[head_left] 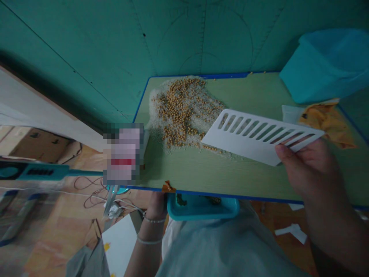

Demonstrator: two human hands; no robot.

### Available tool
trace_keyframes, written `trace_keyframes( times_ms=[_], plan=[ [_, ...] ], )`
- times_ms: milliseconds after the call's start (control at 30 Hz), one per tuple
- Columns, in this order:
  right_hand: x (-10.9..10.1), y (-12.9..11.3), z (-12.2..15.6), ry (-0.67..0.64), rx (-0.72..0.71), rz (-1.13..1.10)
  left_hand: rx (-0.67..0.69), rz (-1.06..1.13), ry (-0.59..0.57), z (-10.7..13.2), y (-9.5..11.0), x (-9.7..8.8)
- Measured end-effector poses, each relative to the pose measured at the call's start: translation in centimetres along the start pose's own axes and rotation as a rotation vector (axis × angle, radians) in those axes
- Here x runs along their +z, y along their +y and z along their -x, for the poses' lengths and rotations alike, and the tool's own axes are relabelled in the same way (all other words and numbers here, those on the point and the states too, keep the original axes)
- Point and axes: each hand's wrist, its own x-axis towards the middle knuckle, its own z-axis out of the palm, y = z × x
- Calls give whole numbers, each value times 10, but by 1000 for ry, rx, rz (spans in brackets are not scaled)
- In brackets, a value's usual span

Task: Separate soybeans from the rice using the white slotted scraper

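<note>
My right hand (313, 165) grips the right end of a white slotted plastic plate (239, 142), with the thumb on top. The plate's far left edge reaches the near right side of a spread pile of yellowish beans (175, 104) mixed with fine pale grains (155, 102) on the table (253, 90). Below the front edge, my left hand (158, 204) is at the left end of a shallow teal tray (203, 216); its fingers are largely hidden, but it appears to hold the tray. Some dark greenish bits lie inside the tray, partly covered by the tabletop.
At the back right stands a teal bin (323, 69). An orange-yellow cloth or bag (328, 125) lies in front of it. A pixelated object (123, 154) covers the table's left edge. Orange tape (168, 187) sticks to the front edge. Cables (92, 188) trail on the floor.
</note>
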Motion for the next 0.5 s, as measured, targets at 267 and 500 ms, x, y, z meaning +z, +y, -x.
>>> trace_keyframes(
  times_ms=[267,500],
  plan=[
    [-1,-5,2,-13,-1,0,24,-12,10,3,4,4],
    [0,-9,6,-91,0,9,7,-1,-6,2,2,2]
  ],
)
